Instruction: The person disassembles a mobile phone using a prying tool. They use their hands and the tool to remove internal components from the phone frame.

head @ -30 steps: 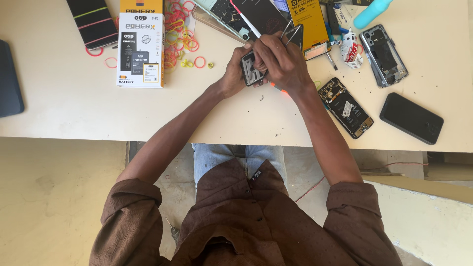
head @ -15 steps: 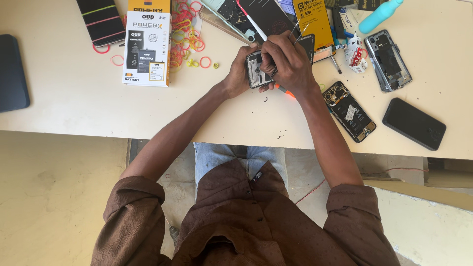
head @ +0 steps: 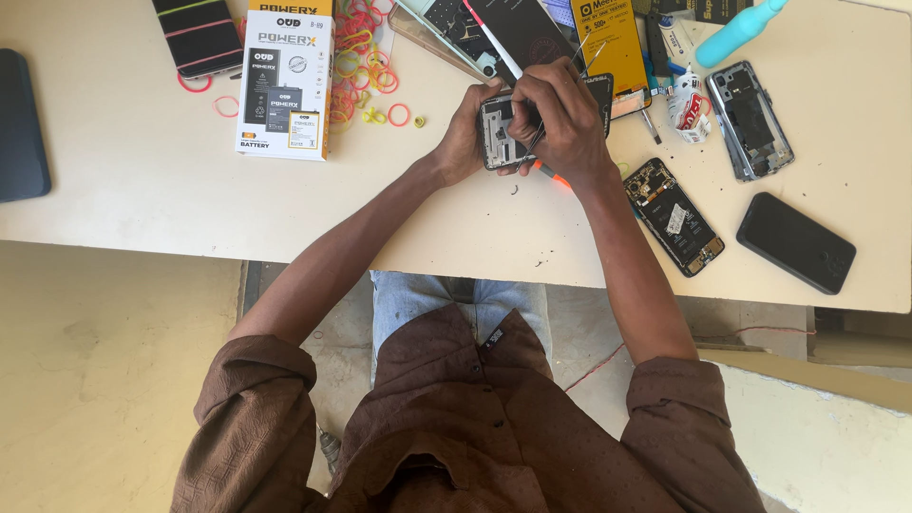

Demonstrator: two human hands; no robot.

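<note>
Shirt (head: 456, 427), brown, fills the near edge, sleeves rolled, both arms reaching far over a pale table (head: 142, 190). Left hand (head: 465, 138) wraps closed around the left side of an opened phone (head: 499, 133), held just above the table's middle. Right hand (head: 560, 119) covers the phone's right side, fingers curled shut on a screwdriver (head: 549, 173) with an orange handle. Right of the hands lie a bare circuit phone (head: 674, 214), a black phone (head: 796, 242) and an empty phone frame (head: 750, 119). Farther left sit a white battery box (head: 285, 85) and scattered rubber bands (head: 366, 66).
</note>
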